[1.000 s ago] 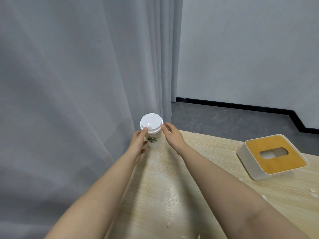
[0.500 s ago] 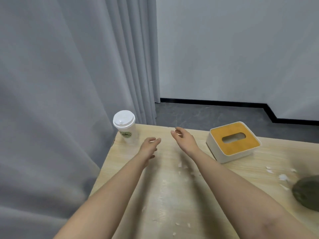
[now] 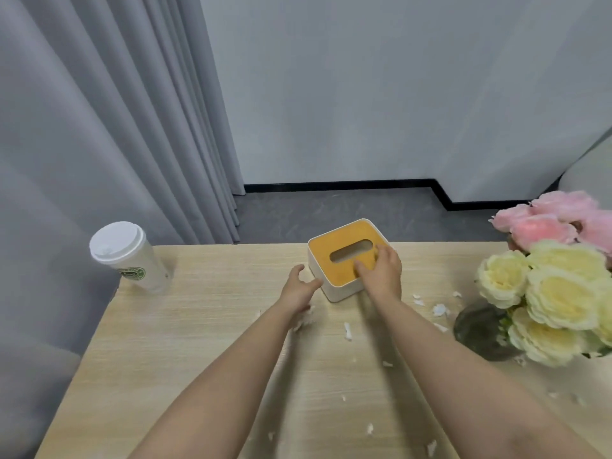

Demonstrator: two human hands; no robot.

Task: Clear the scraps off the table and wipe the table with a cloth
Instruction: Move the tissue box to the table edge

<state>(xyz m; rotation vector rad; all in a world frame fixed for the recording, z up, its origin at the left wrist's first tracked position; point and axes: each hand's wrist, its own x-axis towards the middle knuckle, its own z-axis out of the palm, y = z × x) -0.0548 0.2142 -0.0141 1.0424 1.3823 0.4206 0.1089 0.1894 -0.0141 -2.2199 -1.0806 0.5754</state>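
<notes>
Wood table, R hand on tissue box

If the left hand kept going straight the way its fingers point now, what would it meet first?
Most likely the tissue box: the left hand reaches up and to the right, fingertips just short of the box's near-left white corner. Depth is hard to judge here.

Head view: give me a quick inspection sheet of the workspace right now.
Surface: wooden table, light grain.
Job's things: white scraps scattered across it; no cloth seen.
Clutter: lidded paper cup at far left corner; tissue box; vase of flowers at right.
Hands: right hand grips the tissue box top; left hand open at its near left corner.
Cables: nothing seen.
Surroundings: grey curtain, wall, dark floor.
</notes>
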